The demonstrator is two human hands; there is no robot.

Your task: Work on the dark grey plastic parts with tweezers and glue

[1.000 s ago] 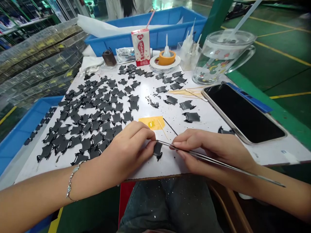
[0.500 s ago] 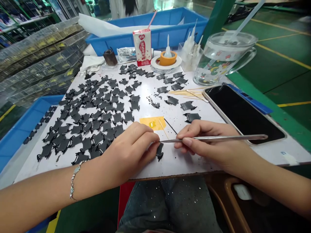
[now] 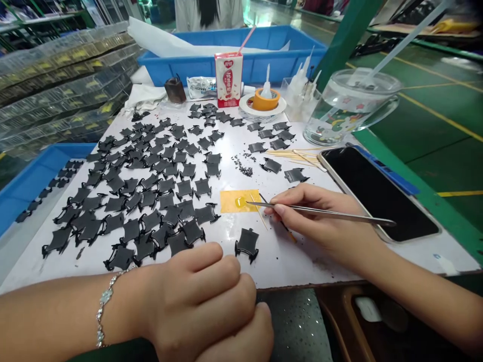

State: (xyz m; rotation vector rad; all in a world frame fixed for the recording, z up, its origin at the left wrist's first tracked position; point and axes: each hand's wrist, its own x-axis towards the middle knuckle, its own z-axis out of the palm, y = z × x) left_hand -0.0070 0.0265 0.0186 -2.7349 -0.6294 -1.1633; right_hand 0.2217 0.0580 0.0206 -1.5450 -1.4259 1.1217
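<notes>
Two hands at the bench (image 3: 287,264): the right hand (image 3: 313,221) pinches steel tweezers (image 3: 332,211) just beside a yellow drop (image 3: 239,201); the left hand (image 3: 199,296) curls loosely, holding nothing, near a black cut-out piece (image 3: 247,243).

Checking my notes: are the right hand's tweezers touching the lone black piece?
No, the tweezers in the right hand end over the yellow paper, apart from the black piece.

Along the far edge of the white worktable (image 3: 298,266) stand a juice carton (image 3: 228,75), a roll of orange tape (image 3: 266,99) and a glass jug (image 3: 352,108), with a black smartphone (image 3: 377,193) lying right and blue plastic crates (image 3: 188,63) beyond.
</notes>
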